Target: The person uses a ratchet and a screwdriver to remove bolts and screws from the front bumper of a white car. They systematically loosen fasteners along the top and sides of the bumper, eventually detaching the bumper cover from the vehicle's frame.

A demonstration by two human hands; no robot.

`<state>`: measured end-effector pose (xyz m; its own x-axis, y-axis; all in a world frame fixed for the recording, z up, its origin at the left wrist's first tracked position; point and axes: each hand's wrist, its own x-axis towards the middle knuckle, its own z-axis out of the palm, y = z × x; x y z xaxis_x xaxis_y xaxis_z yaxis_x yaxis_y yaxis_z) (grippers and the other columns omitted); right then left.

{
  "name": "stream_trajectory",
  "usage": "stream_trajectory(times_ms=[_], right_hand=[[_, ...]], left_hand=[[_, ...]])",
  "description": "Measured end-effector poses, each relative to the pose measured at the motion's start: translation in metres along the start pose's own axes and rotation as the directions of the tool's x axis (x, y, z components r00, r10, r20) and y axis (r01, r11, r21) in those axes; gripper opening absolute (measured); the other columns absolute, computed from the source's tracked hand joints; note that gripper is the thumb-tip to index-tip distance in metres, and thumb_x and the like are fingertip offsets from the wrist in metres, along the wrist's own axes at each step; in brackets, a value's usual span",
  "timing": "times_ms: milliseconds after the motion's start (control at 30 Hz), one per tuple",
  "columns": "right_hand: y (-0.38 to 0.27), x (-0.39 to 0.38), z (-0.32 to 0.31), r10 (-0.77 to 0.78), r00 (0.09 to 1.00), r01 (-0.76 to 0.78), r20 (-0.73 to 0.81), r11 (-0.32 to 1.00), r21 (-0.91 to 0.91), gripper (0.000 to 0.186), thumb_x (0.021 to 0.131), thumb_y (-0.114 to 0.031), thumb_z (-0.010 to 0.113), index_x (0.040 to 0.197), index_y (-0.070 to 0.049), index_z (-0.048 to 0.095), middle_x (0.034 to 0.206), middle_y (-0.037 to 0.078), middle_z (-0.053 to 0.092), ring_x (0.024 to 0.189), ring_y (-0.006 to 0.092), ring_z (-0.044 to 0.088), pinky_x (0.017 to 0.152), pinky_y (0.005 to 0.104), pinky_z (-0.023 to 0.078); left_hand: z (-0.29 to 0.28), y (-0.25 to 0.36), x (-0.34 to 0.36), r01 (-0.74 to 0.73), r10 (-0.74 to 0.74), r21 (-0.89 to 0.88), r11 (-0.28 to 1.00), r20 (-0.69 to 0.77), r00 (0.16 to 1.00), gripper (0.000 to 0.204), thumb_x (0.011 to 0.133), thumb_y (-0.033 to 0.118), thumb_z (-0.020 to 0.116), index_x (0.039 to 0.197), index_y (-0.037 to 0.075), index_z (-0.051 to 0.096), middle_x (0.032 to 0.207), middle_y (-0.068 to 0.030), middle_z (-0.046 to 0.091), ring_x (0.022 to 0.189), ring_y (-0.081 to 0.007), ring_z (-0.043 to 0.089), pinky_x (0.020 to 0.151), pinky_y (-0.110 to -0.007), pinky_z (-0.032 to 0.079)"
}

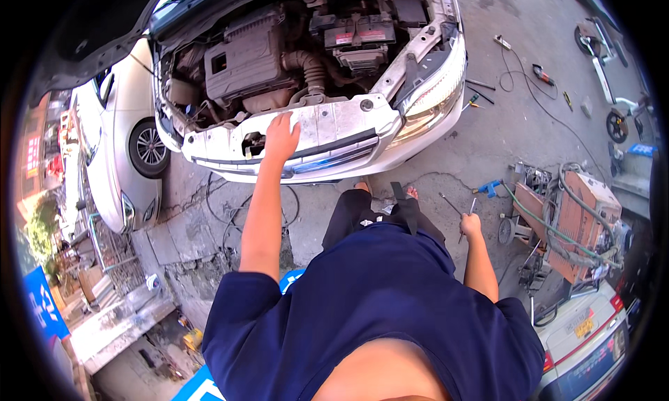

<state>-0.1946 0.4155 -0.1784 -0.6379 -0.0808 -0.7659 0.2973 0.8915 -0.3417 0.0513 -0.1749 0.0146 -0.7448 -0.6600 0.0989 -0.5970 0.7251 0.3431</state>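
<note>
In front of me stands a white car with its engine bay exposed. My left hand (282, 137) rests with outstretched fingers on its white front panel (334, 121), beside a hole in the panel, and holds nothing. Behind that panel lie a grey engine cover (244, 61), a ribbed intake hose (312, 68) and a battery (359, 33). A headlight (424, 114) sits at the car's right corner. Low at my right side, my right hand (472, 225) is closed around a thin metal rod-like tool (474, 204); its exact kind is unclear.
A silver car (129, 181) is close on the left. Black hose (296, 209) loops on the ground under the bumper. To the right are a blue air gun (490, 188), a loaded cart (582, 216), loose tools, a power cord (533, 87) and a scooter (601, 73).
</note>
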Motion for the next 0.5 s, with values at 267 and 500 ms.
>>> stream_trajectory(times_ms=[267, 500], right_hand=[[0.039, -0.021, -0.041, -0.042, 0.99, 0.063, -0.134, 0.986, 0.154, 0.026, 0.098, -0.022, 0.052, 0.088, 0.001, 0.059, 0.063, 0.006, 0.056, 0.047, 0.0179, 0.053, 0.045, 0.0337, 0.044], [0.141, -0.079, -0.007, 0.528, 0.848, -0.464, 0.043, 0.701, 0.542, 0.028, 0.097, -0.021, 0.05, 0.086, 0.002, 0.062, 0.069, 0.013, 0.066, 0.052, 0.0223, 0.061, 0.047, 0.0388, 0.049]], left_hand=[[0.081, 0.037, 0.017, -0.042, 0.039, -0.077, 0.996, -0.03, 0.999, 0.044, 0.086, 0.022, 0.064, 0.125, 0.003, 0.056, 0.125, -0.0223, 0.058, 0.118, -0.0404, 0.053, 0.101, -0.049, 0.042], [0.131, -0.007, -0.123, 0.611, -0.807, -0.534, 0.584, -0.303, 0.507, 0.038, 0.088, 0.014, 0.054, 0.118, -0.01, 0.055, 0.114, -0.0265, 0.063, 0.106, -0.0379, 0.061, 0.094, -0.042, 0.047]])
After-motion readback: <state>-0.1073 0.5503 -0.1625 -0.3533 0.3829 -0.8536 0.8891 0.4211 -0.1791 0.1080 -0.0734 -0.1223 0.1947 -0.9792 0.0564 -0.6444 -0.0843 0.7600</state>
